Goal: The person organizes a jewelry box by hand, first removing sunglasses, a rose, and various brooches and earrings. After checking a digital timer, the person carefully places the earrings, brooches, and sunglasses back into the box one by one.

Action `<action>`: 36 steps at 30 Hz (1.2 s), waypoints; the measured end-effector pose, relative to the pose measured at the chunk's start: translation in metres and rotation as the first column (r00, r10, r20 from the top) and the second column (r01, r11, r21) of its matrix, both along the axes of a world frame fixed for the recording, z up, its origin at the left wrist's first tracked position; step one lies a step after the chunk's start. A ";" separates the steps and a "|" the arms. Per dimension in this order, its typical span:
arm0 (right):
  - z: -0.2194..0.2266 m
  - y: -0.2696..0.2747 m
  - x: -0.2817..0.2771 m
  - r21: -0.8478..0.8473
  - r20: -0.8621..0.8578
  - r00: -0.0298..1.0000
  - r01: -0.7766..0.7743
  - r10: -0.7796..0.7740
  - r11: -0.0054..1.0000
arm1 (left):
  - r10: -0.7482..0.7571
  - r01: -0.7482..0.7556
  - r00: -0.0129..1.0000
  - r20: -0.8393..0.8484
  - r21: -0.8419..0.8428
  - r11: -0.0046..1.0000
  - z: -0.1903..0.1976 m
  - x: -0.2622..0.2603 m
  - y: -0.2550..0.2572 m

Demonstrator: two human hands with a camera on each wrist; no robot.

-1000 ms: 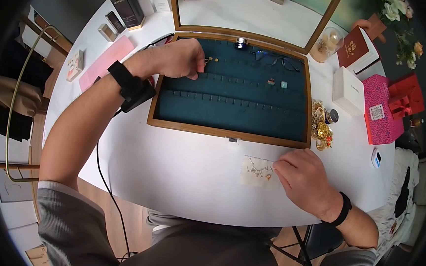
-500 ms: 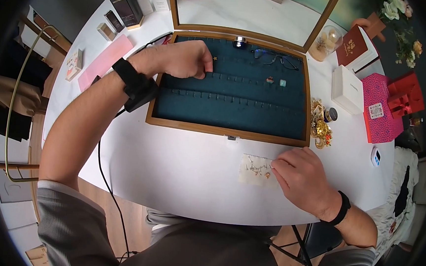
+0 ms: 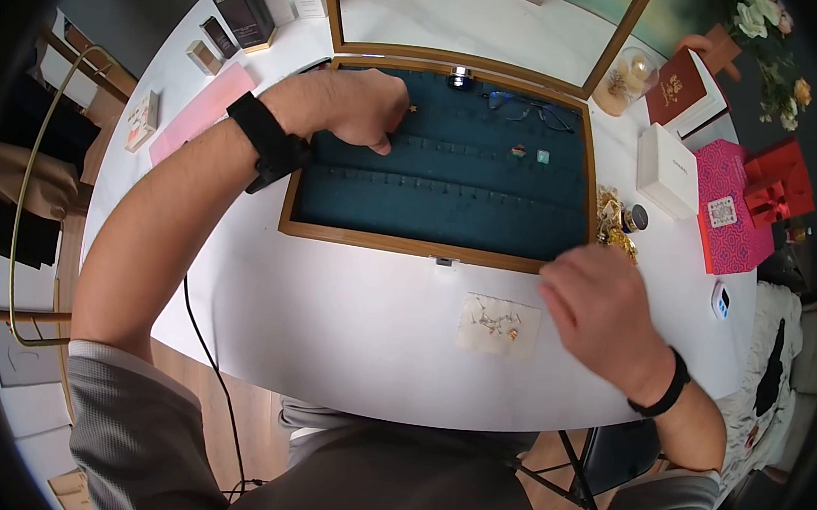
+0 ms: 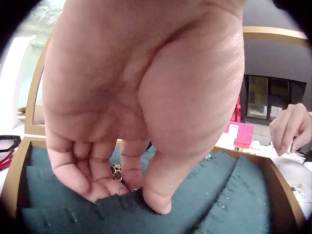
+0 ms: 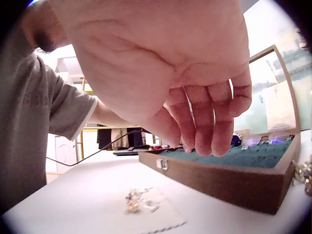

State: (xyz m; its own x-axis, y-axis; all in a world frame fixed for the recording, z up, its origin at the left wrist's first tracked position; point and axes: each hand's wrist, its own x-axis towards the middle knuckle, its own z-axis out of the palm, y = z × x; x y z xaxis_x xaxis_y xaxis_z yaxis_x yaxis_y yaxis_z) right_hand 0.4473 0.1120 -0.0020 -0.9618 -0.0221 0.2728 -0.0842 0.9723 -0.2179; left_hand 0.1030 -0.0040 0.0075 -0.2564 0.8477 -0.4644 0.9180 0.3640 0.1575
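Note:
My left hand (image 3: 367, 108) reaches into the teal-lined jewelry case (image 3: 428, 253) at its left side. Its thumb and fingertips (image 4: 158, 202) grip a raised teal padded strip (image 4: 119, 207) from either side. Just behind those fingers shows a gold earring (image 4: 117, 173), partly hidden; a gold star (image 3: 413, 109) peeks out beside the knuckles. My right hand (image 3: 603, 311) hovers near the case's front right corner with loosely bent fingers. Below and left of it, a pale card (image 3: 472, 336) lies on the table, bearing several small silver and gold earrings (image 3: 497, 320).
Inside the case lie eyeglasses (image 3: 532, 112), a small round jar (image 3: 460, 79) and two small earrings. Its glass lid stands raised. Gold jewelry (image 3: 610, 217), a white box (image 3: 667, 172) and a pink patterned box (image 3: 732, 207) stand right. A black cable (image 3: 202, 335) hangs over the table edge.
My right hand has lifted off the card's edge and moved up and right, over the gold jewelry's near end. My left hand has turned over the same strip; the gold earring sits there.

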 end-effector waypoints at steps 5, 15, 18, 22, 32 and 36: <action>0.013 0.037 -0.032 -0.053 -0.031 0.987 0.154 -0.155 0.987 | 0.021 -0.022 1.000 0.022 0.006 1.000 0.002 -0.006 -0.005; 0.005 0.046 -0.050 -0.090 0.050 0.972 0.233 -0.229 0.968 | -0.014 -0.100 0.902 0.432 0.239 0.966 -0.021 -0.040 -0.030; -0.001 0.042 -0.048 -0.040 0.063 0.968 0.244 -0.241 0.969 | 0.014 -0.158 0.869 0.494 0.250 0.955 -0.023 -0.043 -0.030; -0.005 0.041 -0.045 -0.031 0.073 0.971 0.231 -0.228 0.972 | 0.015 -0.175 0.875 0.485 0.287 0.942 -0.026 -0.041 -0.028; -0.006 0.038 -0.042 -0.031 0.080 0.974 0.213 -0.210 0.976 | 0.021 -0.161 0.929 0.369 0.352 0.922 -0.020 -0.024 -0.030; -0.006 0.037 -0.040 -0.013 0.082 0.976 0.204 -0.202 0.979 | 0.019 -0.250 0.894 0.448 0.463 0.851 -0.026 -0.037 -0.032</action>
